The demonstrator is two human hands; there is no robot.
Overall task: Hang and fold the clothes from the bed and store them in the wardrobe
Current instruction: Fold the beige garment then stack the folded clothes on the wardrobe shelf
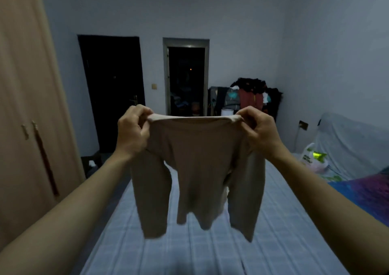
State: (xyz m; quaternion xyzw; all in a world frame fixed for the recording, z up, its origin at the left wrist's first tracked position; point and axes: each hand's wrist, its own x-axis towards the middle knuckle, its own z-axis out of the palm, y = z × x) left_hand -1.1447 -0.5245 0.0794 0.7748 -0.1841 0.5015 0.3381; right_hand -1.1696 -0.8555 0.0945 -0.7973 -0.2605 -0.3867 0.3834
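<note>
Garment (195, 169): beige/tan knit, long-sleeved top by the look, held up in the air over the bed (284, 232), top edge stretched flat btwn both hands. Left hand (131, 130) grip: fingers curled, pinching left end of that edge. Right hand (260, 130) grip: same on right end. Body + two sleeves hang loose, not touching checked sheet. Wardrobe (27, 106) at left, doors closed.

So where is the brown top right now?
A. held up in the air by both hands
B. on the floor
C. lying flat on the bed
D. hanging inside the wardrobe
A: the left hand and right hand each pinch a top corner of the brown top, which hangs above the bed.
</note>
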